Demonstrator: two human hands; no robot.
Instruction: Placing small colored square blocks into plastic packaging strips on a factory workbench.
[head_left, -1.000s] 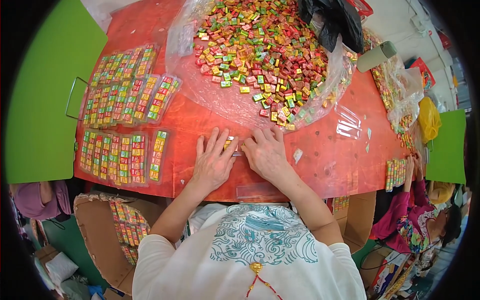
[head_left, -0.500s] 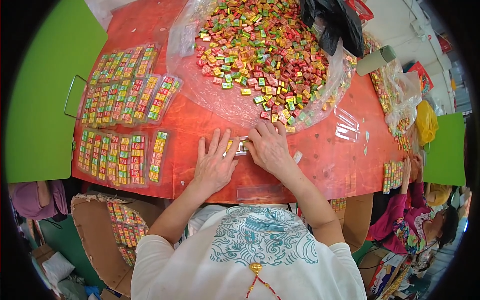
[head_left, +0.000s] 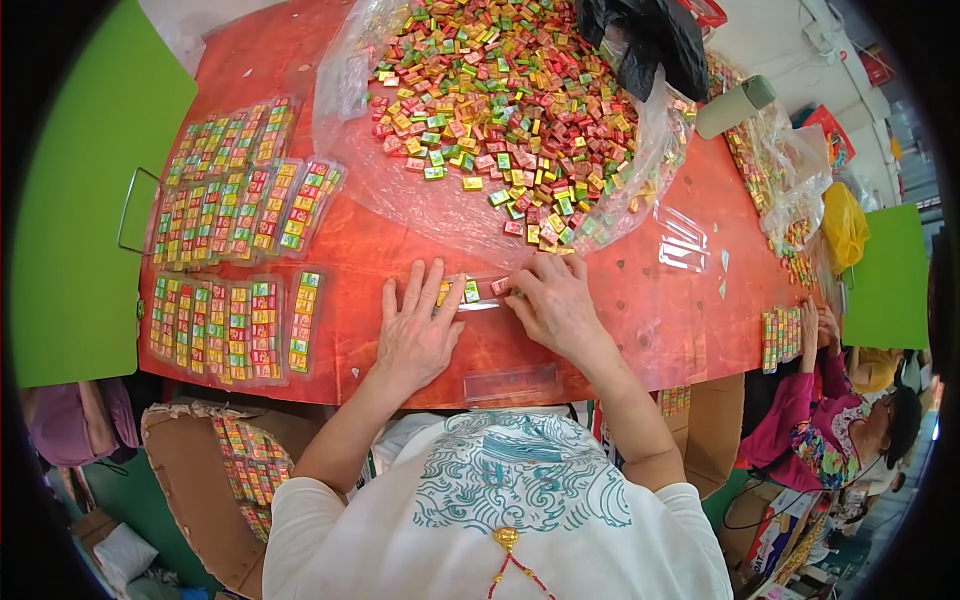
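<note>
Clear narrow sleeve (head_left: 478,292), few coloured candies inside, flat on red table, between hands.

table (head_left: 640,330): glossy red | sleeve (head_left: 478,292): clear plastic | candies (head_left: 500,90): shiny foil wrappers

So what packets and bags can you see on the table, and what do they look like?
Clear sleeve: between the left hand and right hand, long, few coloured sweets inside.
Filled sleeves: table's left side, rows of red, green, yellow squares.
Big clear bag: table's middle, spread open under a sweet pile.
Empty sleeve: near edge, flat, see-through.
Black bag: far side, crumpled.
</note>
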